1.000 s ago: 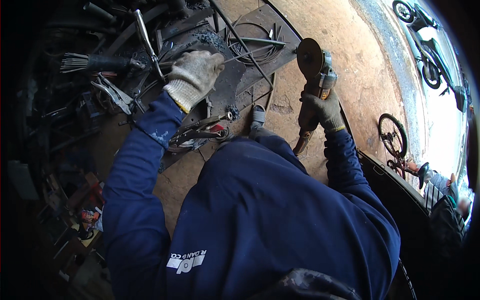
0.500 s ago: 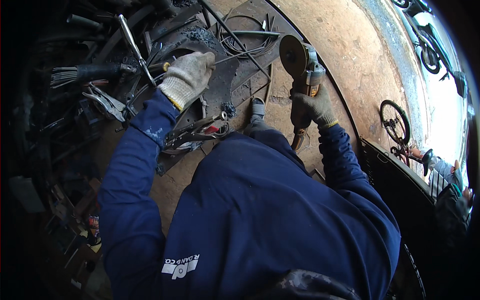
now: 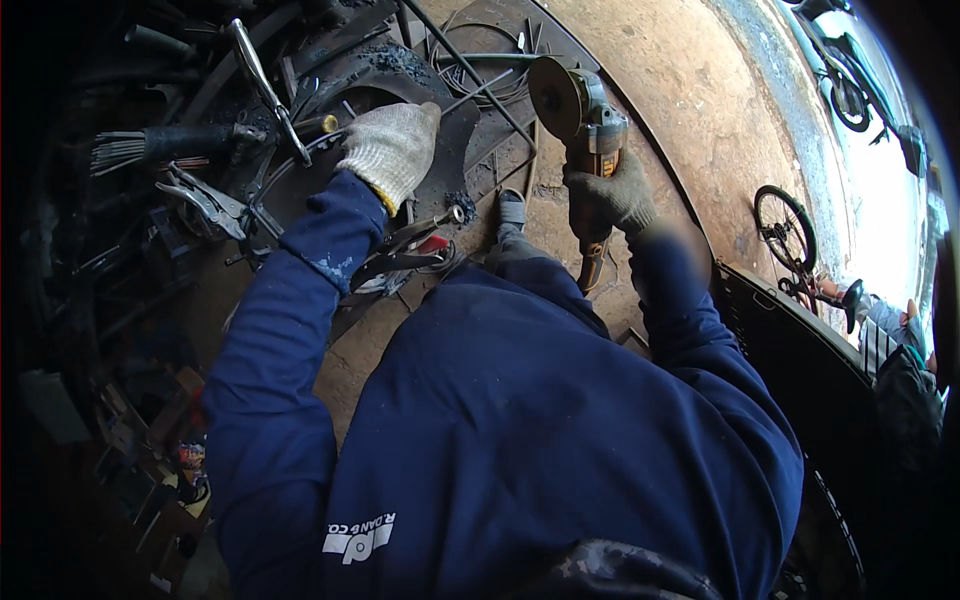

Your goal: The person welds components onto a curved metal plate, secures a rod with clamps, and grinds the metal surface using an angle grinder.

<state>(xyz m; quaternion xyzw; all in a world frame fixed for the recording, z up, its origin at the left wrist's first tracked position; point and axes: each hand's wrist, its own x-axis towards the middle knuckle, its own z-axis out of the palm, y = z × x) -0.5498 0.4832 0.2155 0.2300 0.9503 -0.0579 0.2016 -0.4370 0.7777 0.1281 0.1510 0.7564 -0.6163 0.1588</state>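
Observation:
My left hand [image 3: 393, 147], in a pale knitted glove, is closed around a thin metal rod [image 3: 478, 92]. The rod's free end slants up to the right, toward the grinder. In a darker glove, my right hand [image 3: 617, 193] grips an angle grinder [image 3: 604, 128] by its body, held upright. A round, flat disc [image 3: 556, 98] faces left at the top of the tool, a short way from the rod's end. Whether the disc is spinning cannot be told. Below my left hand lie clamping pliers [image 3: 425, 228], partly hidden by my sleeve.
The dark metal worktable [image 3: 455, 160] carries a coil of wire [image 3: 490, 85], locking pliers [image 3: 210, 205], a chrome-handled tool [image 3: 262, 85] and a bundle of rods [image 3: 125, 150]. A bicycle [image 3: 787, 235] and a person [image 3: 890, 325] are at the far right.
My left hand has moved slightly right with the rod. The grinder has shifted left and a little up, bringing its disc nearer the rod's end.

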